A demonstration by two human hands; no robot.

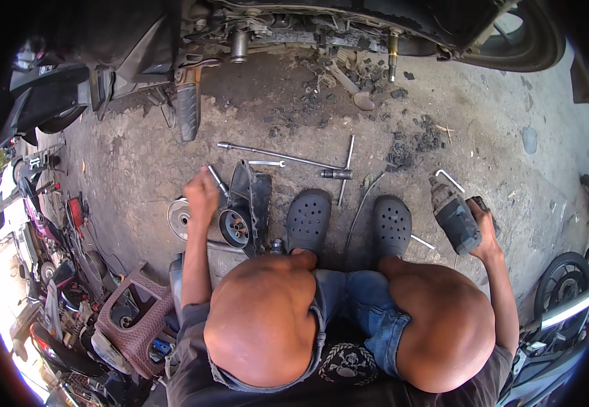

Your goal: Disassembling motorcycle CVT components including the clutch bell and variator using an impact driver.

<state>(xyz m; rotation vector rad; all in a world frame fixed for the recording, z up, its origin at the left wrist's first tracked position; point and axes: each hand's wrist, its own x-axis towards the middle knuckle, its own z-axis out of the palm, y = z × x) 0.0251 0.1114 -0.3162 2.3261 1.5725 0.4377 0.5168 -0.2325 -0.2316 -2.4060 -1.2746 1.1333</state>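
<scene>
My right hand (pixel 485 229) is wrapped around the grip of a dark cordless impact wrench (pixel 456 218), whose nose points up and left. On the left, my left hand (pixel 201 192) is closed, with its fingertips at the upper end of a slim metal socket extension (pixel 218 182). That bar slants down toward a black plastic housing (pixel 257 193), which stands next to a round dark drum-like part (pixel 235 227). Beside my left wrist lies a round metal disc (pixel 179 216), partly covered by my arm.
A long T-handle wrench (pixel 281 154) and a combination wrench (pixel 267 163) lie on the concrete ahead of my clogs (pixel 309 220). Black debris (pixel 410 146) is scattered farther off. A motorbike (pixel 308 27) stands across the far side. A brown plastic crate (pixel 132 319) and parts crowd the left.
</scene>
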